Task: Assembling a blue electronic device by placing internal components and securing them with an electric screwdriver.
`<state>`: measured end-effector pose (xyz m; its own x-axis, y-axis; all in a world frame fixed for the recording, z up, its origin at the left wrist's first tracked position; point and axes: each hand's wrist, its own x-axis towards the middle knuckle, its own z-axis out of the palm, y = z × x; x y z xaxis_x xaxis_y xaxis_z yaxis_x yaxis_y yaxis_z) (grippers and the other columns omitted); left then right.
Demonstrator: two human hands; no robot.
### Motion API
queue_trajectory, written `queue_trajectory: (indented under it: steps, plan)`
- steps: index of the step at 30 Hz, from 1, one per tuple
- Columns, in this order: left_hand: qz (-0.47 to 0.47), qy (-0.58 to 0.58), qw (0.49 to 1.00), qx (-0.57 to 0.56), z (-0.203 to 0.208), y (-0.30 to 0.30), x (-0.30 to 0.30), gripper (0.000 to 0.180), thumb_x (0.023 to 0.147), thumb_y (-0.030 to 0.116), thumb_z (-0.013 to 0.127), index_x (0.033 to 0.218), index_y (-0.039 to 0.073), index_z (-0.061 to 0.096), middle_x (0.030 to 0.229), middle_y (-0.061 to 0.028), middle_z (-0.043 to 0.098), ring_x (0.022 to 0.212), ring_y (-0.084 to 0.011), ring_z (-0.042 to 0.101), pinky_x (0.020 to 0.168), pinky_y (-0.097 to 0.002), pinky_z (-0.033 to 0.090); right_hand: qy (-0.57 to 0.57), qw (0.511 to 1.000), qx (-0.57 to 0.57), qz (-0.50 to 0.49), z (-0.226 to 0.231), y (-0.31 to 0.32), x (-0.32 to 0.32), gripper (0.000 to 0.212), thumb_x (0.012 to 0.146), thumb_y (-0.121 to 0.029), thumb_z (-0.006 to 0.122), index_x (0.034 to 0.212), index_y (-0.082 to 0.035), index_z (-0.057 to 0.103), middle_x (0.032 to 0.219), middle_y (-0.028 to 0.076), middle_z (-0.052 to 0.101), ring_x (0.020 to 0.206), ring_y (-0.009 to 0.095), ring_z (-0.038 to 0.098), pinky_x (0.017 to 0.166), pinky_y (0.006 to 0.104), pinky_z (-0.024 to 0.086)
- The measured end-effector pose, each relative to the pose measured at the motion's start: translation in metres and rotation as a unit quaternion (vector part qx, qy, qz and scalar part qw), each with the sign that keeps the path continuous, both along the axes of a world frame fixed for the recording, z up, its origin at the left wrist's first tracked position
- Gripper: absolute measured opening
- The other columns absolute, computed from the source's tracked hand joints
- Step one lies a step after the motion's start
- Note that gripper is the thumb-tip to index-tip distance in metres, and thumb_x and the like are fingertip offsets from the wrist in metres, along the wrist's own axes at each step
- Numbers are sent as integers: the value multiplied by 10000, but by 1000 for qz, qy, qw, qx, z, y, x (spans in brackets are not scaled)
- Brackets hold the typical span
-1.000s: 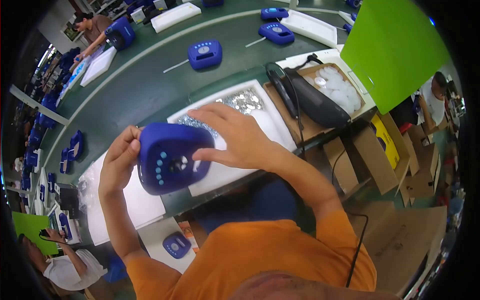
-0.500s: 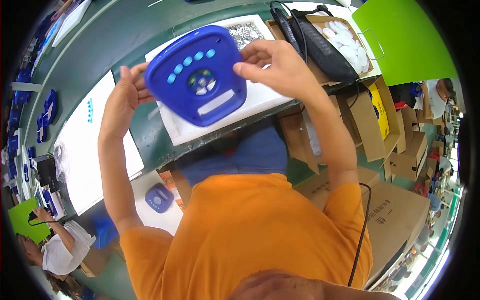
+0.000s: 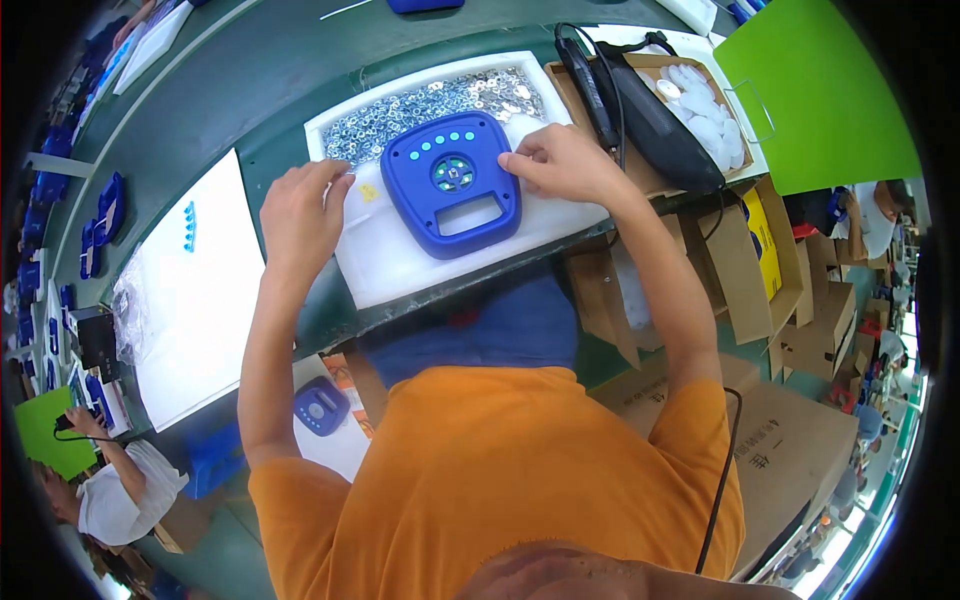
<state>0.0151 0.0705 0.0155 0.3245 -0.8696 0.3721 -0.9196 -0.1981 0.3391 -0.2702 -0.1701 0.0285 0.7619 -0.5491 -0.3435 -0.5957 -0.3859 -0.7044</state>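
A blue plastic housing (image 3: 408, 205) lies flat on the white foam tray (image 3: 375, 285). Several light-blue buttons (image 3: 433, 147) run along its far edge; a round opening with green and metal parts and a rectangular window are below them. My right hand (image 3: 565, 165) is closed at the housing's right edge, its thumb on the rim and its other fingers curled. Away from the housing, my left hand (image 3: 305, 215) hovers over the tray's left side, thumb and fingertips drawn together beside the small metal pieces (image 3: 390, 120). Whatever they pinch is too small to see.
Right of the tray, a cardboard box holds white translucent discs (image 3: 695, 105), with a black pouch (image 3: 660, 130) and cable alongside. A white sheet (image 3: 205, 300) carries a blue button strip (image 3: 189, 227) at left. Open cartons (image 3: 735, 265) stand by the table's right edge.
The blue housing has come down from both raised hands onto the foam tray. My left hand has let go and shifted to the tray's left side; my right stays at its edge.
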Motion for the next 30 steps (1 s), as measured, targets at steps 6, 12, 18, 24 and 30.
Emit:
queue_trajectory:
  steps: [6,12,18,24,30]
  plan:
    - [-63,-103,991,-63,-23,-38,11,57,960,126,833,1012,120,856,1023,-59,800,1052,-308,733,1075,-471,509,-125,983,-112,-68,20,-15,-23,408,1122,-344,756,1131,58,828,854,93,800,783,133,757,736,299,602]
    - [-79,-177,979,-60,-39,-52,16,54,922,127,812,944,141,860,986,-28,743,1076,-261,722,1229,-531,449,-226,963,-41,-138,13,-39,-59,305,1118,-253,761,1116,49,811,861,52,788,780,103,731,727,280,595]
    - [-83,-217,972,-24,-40,-52,13,59,910,98,784,916,125,835,986,-38,712,1084,-242,714,1337,-565,380,-214,963,-6,-165,11,-43,-76,319,1122,-296,768,1122,22,800,902,53,794,786,103,731,716,269,592]
    - [-96,-243,965,4,-34,-56,15,27,941,88,783,967,83,782,1032,-63,705,1102,-255,702,1365,-593,349,-222,957,-28,-186,22,-55,-91,329,1118,-310,772,1144,16,804,909,56,805,805,104,739,726,268,593]
    - [-95,-185,977,-37,-22,-53,19,86,953,46,792,1013,93,751,1034,-67,705,1088,-281,701,1330,-571,391,-258,935,-82,-230,37,-94,-113,312,1114,-309,771,1125,-1,823,888,39,804,768,91,718,699,251,574]
